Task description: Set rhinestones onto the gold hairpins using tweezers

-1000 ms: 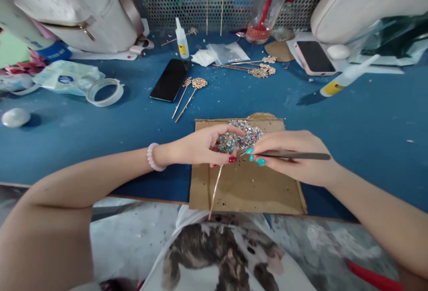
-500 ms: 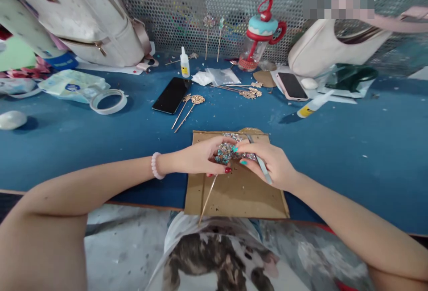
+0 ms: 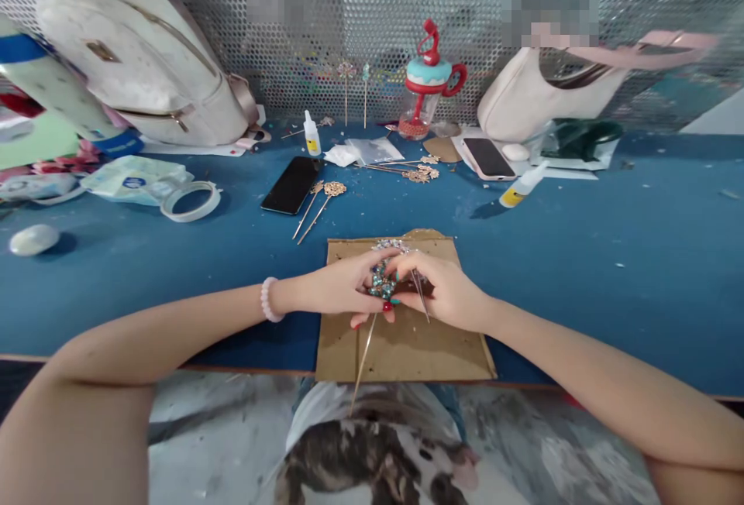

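My left hand pinches a jewelled hairpin by its teal and silver head, and the gold stick runs down toward me. My right hand is closed on metal tweezers, with its fingertips pressed onto the hairpin's head. Both hands rest over a brown cardboard sheet on the blue table. A small heap of loose rhinestones lies on the cardboard just beyond my fingers.
Two gold hairpins and a black phone lie behind the cardboard. Glue bottles, more gold pins, a pink-cased phone, a drinking bottle, a tape roll and white bags stand along a perforated metal screen.
My right hand turned the tweezers from lying sideways to pointing down toward me and closed in on the hairpin's head. The view tilted up, showing more of the back screen.
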Demonstrator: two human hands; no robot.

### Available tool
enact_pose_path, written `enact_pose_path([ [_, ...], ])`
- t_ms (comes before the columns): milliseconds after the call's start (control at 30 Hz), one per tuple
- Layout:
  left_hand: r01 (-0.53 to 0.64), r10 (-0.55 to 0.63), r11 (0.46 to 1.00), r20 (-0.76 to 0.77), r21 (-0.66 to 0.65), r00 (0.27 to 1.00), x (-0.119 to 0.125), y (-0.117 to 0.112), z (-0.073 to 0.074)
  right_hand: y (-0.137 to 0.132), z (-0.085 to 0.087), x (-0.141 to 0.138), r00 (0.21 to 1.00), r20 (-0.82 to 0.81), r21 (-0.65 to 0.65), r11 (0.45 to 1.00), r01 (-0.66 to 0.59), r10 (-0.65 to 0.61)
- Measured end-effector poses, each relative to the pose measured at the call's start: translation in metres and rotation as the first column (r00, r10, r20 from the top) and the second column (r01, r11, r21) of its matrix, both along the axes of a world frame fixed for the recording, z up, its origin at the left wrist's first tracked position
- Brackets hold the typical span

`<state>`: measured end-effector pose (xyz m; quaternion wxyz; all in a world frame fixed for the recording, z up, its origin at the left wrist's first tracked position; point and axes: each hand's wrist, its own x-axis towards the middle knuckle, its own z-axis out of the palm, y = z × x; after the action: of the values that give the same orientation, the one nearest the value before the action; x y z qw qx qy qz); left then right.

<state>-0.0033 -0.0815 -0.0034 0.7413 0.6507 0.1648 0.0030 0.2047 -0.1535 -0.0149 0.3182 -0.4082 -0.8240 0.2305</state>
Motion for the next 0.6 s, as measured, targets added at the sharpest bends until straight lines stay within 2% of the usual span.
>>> enact_pose_path([
  [167,0.059,-0.059,0.998,-0.027,0.006,0.998,-0.0018,-0.0006,0.004,0.0005,0.004,-0.0018,0.995,-0.01,-0.054,0.993,-0.102,0.102],
  [300,0.03,-0.03,1.0,-0.027,0.003,0.999,-0.0018,-0.0021,0.0045,0.0015,0.0035,-0.0011,0.991,-0.02,-0.063,0.989,-0.131,0.13],
  [500,0.032,-0.032,0.999,0.007,-0.018,0.999,-0.0002,-0.0013,0.0053,-0.0006,0.0041,0.0014,0.995,-0.045,0.011,0.996,-0.087,0.087],
  [600,0.066,-0.065,0.996,-0.017,0.063,0.998,0.0,-0.0018,0.0086,-0.0014,0.0059,0.0035,0.995,-0.061,0.083,0.994,-0.07,0.075],
])
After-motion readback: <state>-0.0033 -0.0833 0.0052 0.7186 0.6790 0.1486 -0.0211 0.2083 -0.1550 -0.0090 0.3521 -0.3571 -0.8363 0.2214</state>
